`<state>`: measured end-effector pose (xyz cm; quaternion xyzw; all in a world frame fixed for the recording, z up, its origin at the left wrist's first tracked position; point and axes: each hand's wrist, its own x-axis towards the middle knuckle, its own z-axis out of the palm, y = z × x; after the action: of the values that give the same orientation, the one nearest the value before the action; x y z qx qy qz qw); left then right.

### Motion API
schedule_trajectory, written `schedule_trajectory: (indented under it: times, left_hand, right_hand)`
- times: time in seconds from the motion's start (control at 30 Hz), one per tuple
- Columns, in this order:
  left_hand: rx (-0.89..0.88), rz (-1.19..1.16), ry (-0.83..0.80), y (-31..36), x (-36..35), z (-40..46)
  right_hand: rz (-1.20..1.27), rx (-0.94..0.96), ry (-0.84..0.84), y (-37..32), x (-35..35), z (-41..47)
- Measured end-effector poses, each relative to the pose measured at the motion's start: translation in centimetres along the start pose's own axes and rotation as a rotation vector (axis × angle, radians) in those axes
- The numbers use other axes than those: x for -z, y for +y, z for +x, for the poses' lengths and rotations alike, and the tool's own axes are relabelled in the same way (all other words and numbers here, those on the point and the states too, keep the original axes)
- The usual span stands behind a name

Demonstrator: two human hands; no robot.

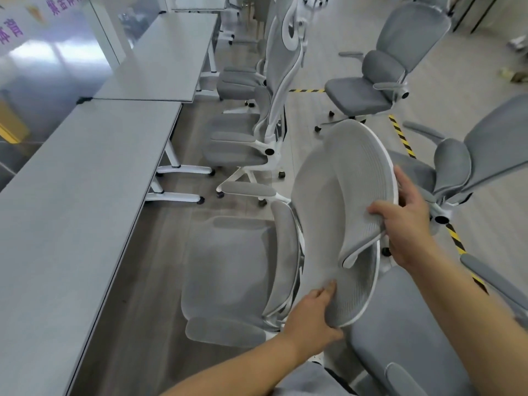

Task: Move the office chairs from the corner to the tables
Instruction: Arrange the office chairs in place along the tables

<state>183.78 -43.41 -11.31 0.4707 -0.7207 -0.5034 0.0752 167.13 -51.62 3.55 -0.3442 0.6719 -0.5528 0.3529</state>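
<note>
Office chair stood at centre frame, just beside the tables along the left. The left hand gripped its mesh backrest's lower edge; the right hand gripped the right rim, thumb on the mesh.

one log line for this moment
left hand: grips chair back | right hand: grips chair back | chair: beside table
</note>
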Motion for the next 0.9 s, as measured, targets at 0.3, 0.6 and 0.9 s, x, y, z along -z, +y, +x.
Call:
schedule_trajectory:
  times: [0.3, 0.6, 0.9]
  left_hand:
    - [0.002, -0.013, 0.027, -0.8, -0.3, -1.7]
    - [0.037, -0.04, 0.066, -1.1, -1.0, -2.8]
    - [0.06, 0.003, 0.097, -1.3, -1.3, -3.7]
  right_hand:
    - [-0.018, 0.02, -0.049, 0.2, 0.1, -1.6]
    - [-0.02, 0.04, -0.042, 0.6, -1.0, -2.4]
    - [-0.036, 0.04, -0.06, 0.9, -1.0, -3.2]
